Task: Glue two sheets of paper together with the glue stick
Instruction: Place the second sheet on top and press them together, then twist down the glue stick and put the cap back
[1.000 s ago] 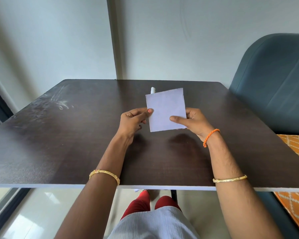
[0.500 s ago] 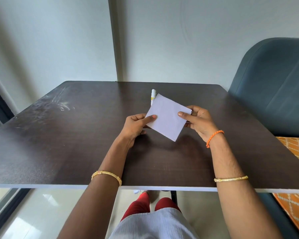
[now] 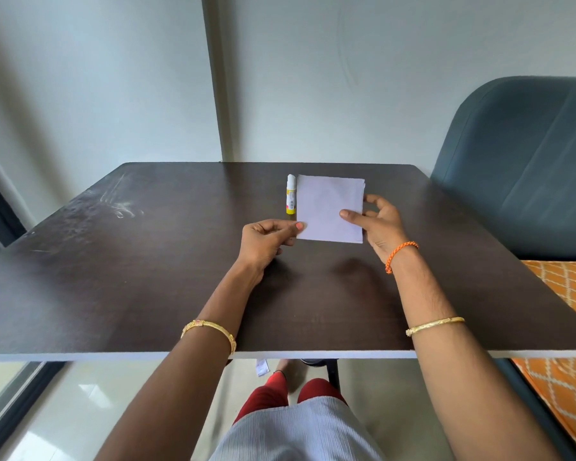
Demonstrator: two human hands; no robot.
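A square of white paper (image 3: 326, 204), with a second sheet's edge showing along its right side, lies flat or nearly flat on the dark table (image 3: 147, 277). My right hand (image 3: 378, 224) holds its right edge, thumb on top. My left hand (image 3: 266, 241) pinches the lower left corner between thumb and fingers. A glue stick (image 3: 291, 194), white with a yellow base and its cap on, lies on the table just left of the paper, pointing away from me.
A dark blue upholstered chair (image 3: 519, 168) stands at the table's right. An orange patterned cushion (image 3: 566, 327) lies below it. A pale wall rises behind the table. White smudges (image 3: 120, 204) mark the table's left part.
The paper was held up and tilted in both hands; it has been turned square and lowered toward the table further from me, beside the glue stick, which is now fully visible.
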